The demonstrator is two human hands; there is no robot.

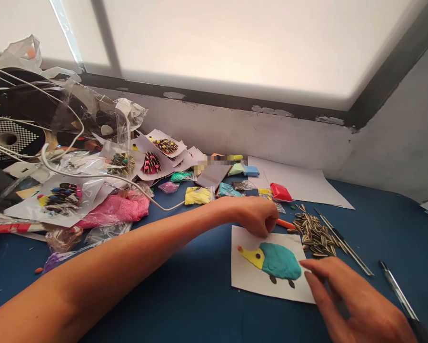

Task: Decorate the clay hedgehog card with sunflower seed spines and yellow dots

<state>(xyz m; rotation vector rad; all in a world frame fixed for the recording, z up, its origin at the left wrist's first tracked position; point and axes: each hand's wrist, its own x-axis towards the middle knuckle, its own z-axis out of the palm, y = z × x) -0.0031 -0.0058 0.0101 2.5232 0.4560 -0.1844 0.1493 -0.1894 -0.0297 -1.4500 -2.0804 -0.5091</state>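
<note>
A white card (242, 278) lies on the blue table, bearing a flat modelling-clay hedgehog (281, 261) with a teal body, yellow head, dark eye, reddish nose and two dark feet. My left hand (260, 215) is closed at the card's top edge; its curled fingers hide whatever may be in them. An orange stick (285, 223) shows just beside its knuckles. At the card's right edge, my right hand (349, 295) has its thumb and forefinger slightly apart, close to the teal body, with nothing visible between them. Striped sunflower seeds (313, 233) lie piled behind the card.
Metal sticks (345, 245) and a pen (397, 288) lie at right. Behind are clay packets (199, 195), a phone (214, 175) and white paper (299, 183). Finished seed hedgehog cards (151, 163), a pink cloth (115, 209), a white cable (128, 180) and plastic bags crowd the left.
</note>
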